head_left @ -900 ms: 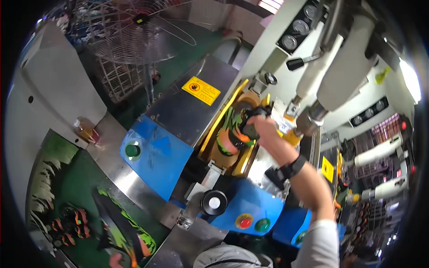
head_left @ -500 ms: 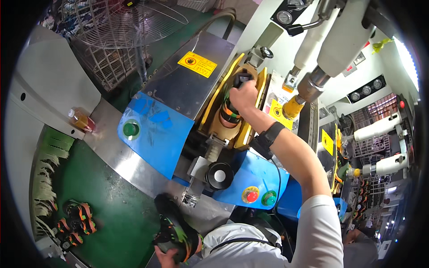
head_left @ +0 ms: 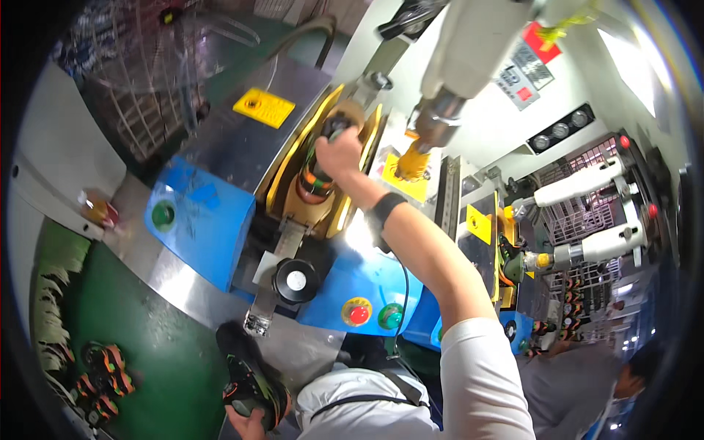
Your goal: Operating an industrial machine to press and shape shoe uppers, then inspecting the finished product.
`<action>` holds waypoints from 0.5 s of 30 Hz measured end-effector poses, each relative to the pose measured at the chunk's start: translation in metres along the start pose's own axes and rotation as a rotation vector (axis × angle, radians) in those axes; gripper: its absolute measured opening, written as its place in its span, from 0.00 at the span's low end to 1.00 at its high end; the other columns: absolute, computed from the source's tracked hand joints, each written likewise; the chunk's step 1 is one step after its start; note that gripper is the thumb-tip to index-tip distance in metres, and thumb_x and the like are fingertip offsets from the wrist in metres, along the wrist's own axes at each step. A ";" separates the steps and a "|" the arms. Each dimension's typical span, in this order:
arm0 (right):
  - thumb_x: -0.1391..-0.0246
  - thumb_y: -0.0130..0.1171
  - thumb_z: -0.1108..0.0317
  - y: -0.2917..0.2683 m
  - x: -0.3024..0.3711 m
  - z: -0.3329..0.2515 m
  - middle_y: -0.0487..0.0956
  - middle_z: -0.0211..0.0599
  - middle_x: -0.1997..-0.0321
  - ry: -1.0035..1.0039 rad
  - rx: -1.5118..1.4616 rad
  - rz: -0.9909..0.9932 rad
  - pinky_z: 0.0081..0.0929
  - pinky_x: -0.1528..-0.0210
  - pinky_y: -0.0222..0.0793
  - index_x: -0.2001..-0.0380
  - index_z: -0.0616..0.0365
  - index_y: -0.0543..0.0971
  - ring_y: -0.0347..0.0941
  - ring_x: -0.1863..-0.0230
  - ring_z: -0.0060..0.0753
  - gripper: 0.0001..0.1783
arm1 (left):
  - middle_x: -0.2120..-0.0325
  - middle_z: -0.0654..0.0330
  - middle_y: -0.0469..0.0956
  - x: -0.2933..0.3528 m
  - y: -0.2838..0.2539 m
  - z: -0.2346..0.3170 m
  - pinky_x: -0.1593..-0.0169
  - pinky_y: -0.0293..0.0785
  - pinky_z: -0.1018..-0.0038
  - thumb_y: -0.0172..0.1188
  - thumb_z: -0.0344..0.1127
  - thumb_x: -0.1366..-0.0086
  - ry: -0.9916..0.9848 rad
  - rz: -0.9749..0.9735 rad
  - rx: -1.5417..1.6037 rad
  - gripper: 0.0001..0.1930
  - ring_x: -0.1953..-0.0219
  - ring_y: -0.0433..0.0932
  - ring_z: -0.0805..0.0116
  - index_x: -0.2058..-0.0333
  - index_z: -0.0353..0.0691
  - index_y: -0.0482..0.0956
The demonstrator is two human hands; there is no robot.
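My right hand (head_left: 339,152) reaches forward and grips the top of a dark shoe with orange stripes (head_left: 315,180). That shoe sits upright in the yellow cradle (head_left: 290,158) of a blue press machine (head_left: 198,220). A black band is on my right wrist. Low by my body, my left hand (head_left: 248,424) holds a second black shoe with orange and green trim (head_left: 249,381) by its lower end. Only the fingers of that hand show at the picture's bottom edge.
A black round knob (head_left: 295,281) sits below the cradle, with red (head_left: 358,313) and green (head_left: 389,317) buttons on the blue front panel. More shoes (head_left: 103,370) lie on the green surface at left. A second press (head_left: 513,257) stands at right, with another person (head_left: 631,381) beside it.
My left hand has come into view at the bottom edge holding the second shoe. My right hand has stayed on the shoe in the cradle, shifting its grip toward the top.
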State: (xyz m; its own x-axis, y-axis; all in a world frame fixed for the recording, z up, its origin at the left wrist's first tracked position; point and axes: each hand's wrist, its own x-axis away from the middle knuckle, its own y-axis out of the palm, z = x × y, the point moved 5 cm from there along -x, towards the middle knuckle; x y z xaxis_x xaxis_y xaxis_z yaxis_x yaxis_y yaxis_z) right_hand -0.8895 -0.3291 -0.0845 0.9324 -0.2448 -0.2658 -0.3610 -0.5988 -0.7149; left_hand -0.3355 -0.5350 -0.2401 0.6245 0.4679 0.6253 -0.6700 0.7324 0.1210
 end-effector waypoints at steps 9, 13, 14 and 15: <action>0.53 0.66 0.56 -0.182 0.254 0.034 0.59 0.64 0.34 -0.594 0.344 -0.355 0.65 0.34 0.45 0.39 0.73 0.60 0.54 0.32 0.63 0.44 | 0.52 0.52 0.71 0.042 0.009 0.059 0.51 0.76 0.66 0.51 0.18 0.58 0.036 0.090 0.250 0.40 0.54 0.76 0.59 0.40 0.37 0.59; 0.54 0.68 0.59 -0.191 0.300 0.064 0.54 0.67 0.32 -0.527 0.380 -0.567 0.61 0.32 0.45 0.38 0.72 0.58 0.51 0.31 0.67 0.46 | 0.57 0.54 0.74 0.062 0.017 0.050 0.54 0.77 0.66 0.52 0.17 0.58 0.115 0.091 0.358 0.38 0.56 0.77 0.58 0.43 0.40 0.62; 0.54 0.68 0.59 -0.193 0.306 0.056 0.55 0.66 0.32 -0.421 0.207 -0.562 0.60 0.32 0.45 0.38 0.71 0.58 0.51 0.32 0.67 0.46 | 0.57 0.56 0.74 0.067 0.004 0.036 0.56 0.77 0.66 0.52 0.16 0.58 0.124 0.136 0.372 0.38 0.56 0.77 0.58 0.43 0.41 0.63; 0.54 0.68 0.59 -0.197 0.315 0.055 0.55 0.66 0.32 -0.444 0.161 -0.542 0.60 0.32 0.45 0.38 0.71 0.58 0.51 0.32 0.67 0.46 | 0.57 0.56 0.73 0.073 0.010 0.033 0.55 0.77 0.64 0.52 0.15 0.59 0.054 0.138 0.362 0.38 0.55 0.77 0.57 0.44 0.42 0.63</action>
State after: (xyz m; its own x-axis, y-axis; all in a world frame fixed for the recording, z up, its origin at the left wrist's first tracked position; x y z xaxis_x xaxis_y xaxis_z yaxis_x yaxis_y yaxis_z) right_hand -0.5236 -0.2462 -0.0632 0.9105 0.4092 -0.0601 0.1296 -0.4202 -0.8981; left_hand -0.3100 -0.5099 -0.1682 0.5325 0.5823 0.6143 -0.8414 0.4433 0.3091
